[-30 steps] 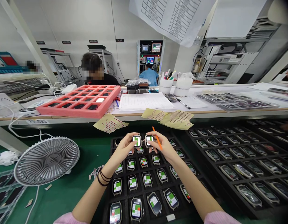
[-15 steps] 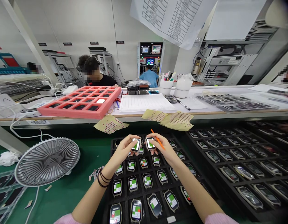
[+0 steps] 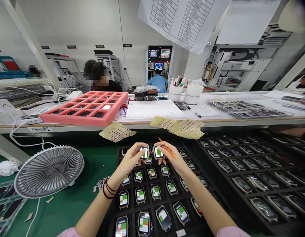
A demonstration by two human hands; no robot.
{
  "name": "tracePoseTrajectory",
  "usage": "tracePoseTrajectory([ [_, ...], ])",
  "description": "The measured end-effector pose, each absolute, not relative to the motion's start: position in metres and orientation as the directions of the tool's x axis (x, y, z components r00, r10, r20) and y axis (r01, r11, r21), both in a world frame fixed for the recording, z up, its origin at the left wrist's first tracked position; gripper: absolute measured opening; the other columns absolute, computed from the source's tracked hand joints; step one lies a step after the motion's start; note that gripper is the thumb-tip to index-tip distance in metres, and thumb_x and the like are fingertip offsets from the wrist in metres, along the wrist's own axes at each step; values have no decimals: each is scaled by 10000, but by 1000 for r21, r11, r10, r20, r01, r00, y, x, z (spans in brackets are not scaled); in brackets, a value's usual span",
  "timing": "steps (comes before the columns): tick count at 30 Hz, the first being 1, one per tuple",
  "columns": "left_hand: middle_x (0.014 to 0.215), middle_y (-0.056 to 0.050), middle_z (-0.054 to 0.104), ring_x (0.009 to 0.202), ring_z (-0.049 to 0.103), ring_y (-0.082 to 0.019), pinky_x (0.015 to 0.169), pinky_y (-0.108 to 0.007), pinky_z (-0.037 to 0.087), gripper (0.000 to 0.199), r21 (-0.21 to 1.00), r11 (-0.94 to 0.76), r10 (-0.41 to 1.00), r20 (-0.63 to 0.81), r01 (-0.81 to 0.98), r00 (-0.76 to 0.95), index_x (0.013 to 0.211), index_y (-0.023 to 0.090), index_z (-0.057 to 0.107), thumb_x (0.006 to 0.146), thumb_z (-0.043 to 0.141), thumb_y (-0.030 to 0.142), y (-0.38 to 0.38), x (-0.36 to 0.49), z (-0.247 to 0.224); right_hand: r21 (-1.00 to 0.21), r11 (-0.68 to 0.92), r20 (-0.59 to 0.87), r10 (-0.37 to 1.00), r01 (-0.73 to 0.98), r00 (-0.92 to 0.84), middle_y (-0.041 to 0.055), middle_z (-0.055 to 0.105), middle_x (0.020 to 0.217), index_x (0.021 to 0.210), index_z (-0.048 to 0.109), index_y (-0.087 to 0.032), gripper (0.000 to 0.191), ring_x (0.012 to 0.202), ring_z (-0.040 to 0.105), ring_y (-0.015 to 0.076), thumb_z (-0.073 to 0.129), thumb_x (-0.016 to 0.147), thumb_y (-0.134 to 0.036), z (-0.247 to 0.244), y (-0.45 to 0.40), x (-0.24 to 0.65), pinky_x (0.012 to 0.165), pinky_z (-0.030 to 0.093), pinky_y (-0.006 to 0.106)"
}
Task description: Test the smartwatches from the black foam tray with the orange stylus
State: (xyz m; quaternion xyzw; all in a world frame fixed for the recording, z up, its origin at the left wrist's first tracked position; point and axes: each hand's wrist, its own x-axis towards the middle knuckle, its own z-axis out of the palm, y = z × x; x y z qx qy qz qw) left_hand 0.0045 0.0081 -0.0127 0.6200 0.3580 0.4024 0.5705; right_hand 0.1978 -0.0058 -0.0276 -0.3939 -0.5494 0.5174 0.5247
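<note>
My left hand (image 3: 133, 155) is closed around a smartwatch body (image 3: 143, 152) with a lit green and white screen, its thumb on the glass. Close beside it, my right hand (image 3: 170, 154) grips a second smartwatch body (image 3: 158, 152), thumb at the screen's edge. An orange stick-like tool (image 3: 167, 148) is tucked in the fingers of that same hand. Both watches are held over the far part of a black foam tray (image 3: 148, 207), where several lit watches, such as this one (image 3: 155, 191), lie in separate slots. Some slots are hidden under my hands and forearms.
A second black tray of dark-screened watches (image 3: 263, 210) lies to the right. At left stands a grey fan (image 3: 50, 171). Across the bench sit a pink foam tray (image 3: 78, 120), paper sheets (image 3: 152, 108) and white cups (image 3: 175, 92). Yellow sticker sheets (image 3: 189, 127) hang from its edge.
Both hands keep hold of their watches in nearly the same place. The right-hand watch has shifted very slightly left. At the far right, another person's hand has come further into view over the trays.
</note>
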Motion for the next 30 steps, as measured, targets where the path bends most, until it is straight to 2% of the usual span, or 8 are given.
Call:
tracePoseTrajectory([
  [7, 1012, -72, 591, 697, 586, -138, 468, -196, 400, 415, 989, -138, 893, 145, -48, 425, 1136, 192, 505, 793, 627, 391, 11, 5, -18, -978, 171, 189, 968, -116, -168, 9, 583, 761, 1047, 599, -210, 298, 561, 651, 153, 615, 811, -391, -29, -3, 197, 351, 387, 197],
  [13, 1026, -69, 588, 698, 575, -135, 483, -202, 403, 428, 988, -153, 891, 154, -36, 426, 1154, 203, 490, 786, 642, 360, 11, 5, -20, -983, 147, 166, 968, -109, -190, 44, 607, 961, 1091, 571, -222, 330, 623, 673, 149, 651, 789, -329, -27, -5, 196, 368, 405, 183],
  [30, 878, -30, 597, 596, 566, -113, 467, -199, 386, 365, 995, -99, 902, 93, -9, 422, 1056, 190, 549, 811, 589, 458, 9, 4, -16, -987, 125, 141, 976, -101, -169, 42, 622, 917, 1054, 592, -216, 314, 585, 655, 143, 664, 773, -338, -27, -5, 195, 366, 410, 193],
])
